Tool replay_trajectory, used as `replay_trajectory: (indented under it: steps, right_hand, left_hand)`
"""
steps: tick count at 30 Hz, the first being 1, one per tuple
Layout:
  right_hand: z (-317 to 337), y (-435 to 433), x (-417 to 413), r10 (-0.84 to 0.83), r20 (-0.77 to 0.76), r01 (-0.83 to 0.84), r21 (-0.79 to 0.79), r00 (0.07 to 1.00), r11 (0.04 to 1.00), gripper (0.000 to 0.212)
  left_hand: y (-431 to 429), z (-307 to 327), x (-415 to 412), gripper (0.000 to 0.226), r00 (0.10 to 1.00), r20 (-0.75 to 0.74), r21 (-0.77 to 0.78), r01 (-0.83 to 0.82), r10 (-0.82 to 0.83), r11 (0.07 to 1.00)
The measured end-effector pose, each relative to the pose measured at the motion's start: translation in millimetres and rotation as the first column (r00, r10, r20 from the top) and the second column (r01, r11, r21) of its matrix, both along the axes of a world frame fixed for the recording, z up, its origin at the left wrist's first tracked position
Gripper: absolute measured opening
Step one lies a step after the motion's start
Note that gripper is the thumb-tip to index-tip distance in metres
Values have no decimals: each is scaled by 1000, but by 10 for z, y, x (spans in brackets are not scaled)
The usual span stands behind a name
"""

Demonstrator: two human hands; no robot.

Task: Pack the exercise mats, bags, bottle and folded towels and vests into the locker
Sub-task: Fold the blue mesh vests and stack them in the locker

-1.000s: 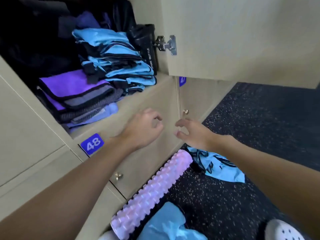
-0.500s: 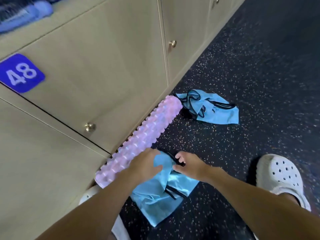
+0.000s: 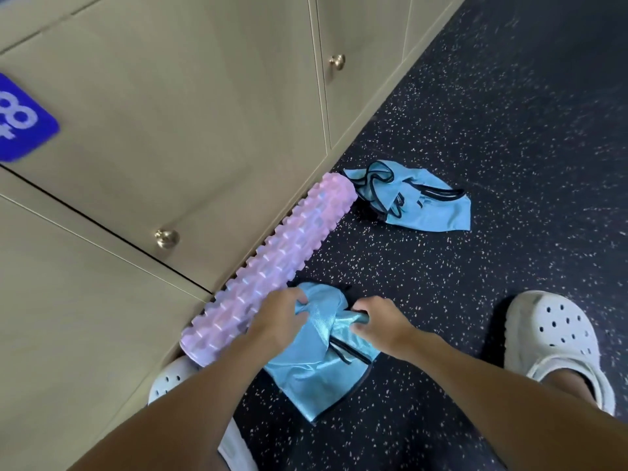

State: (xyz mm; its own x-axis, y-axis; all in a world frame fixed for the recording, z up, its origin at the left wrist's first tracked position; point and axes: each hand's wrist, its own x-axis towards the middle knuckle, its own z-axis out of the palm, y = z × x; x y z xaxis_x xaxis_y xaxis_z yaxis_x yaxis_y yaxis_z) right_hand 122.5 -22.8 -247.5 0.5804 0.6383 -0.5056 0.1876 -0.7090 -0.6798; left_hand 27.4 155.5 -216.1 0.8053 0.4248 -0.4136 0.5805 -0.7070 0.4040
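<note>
Lockers in beige take up the upper left of my view, doors shut. I count two round brass knobs, one far and one near, and one blue number plate at the left edge. Dark speckled floor covers the rest. One pink ridged foam roller lies on the floor along the foot of the lockers.

I count two shiny blue vests with black edging. The far vest lies crumpled on the floor, just beside the roller's far end. The near vest is beside the roller's near end, its lower part spread on the floor and its top bunched up between both hands.

Two white perforated clogs show: the right one well out on the floor, the left one close to the lockers, under the roller's near end.

The left hand has its fingers curled into the near vest's fabric, gripping it. The right hand grips a twisted bunch of the same vest.
</note>
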Motion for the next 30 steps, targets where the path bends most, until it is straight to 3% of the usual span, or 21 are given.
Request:
replay_trajectory:
  steps: [1, 4, 12, 18, 20, 25, 30]
  right_hand:
    - [124, 15, 72, -16, 7, 16, 15, 1000, 1000, 11]
    - [540, 64, 322, -55, 61, 49, 88, 997, 995, 21]
    - [1949, 185, 849, -5, 247, -59, 251, 969, 966, 19]
    - [3037, 293, 1040, 32, 357, -165, 350, 934, 922, 17]
    - [3324, 294, 1064, 28, 347, -168, 381, 937, 909, 11]
    - [3838, 286, 1056, -65, 325, -102, 473, 943, 875, 28]
    - [4181, 388, 891, -129, 174, -2, 603, 976, 798, 26]
  left_hand:
    - [30, 93, 44, 27, 1000, 27, -4, -10, 10, 1000]
    - [129, 414, 180, 23, 994, 103, -18, -19, 20, 1000]
    - [221, 1588, 588, 10, 933, 360, 24, -25, 14, 999]
    - [365, 2654, 747, 16, 789, 608, -37, -86, 91, 996]
    - [425, 3002, 739, 16, 754, 653, -25, -73, 72, 997]
    - [519, 3675, 594, 20, 647, 763, 45, -61, 5, 997]
    - [477, 3872, 465, 22, 719, 691, -3, -97, 72, 995]
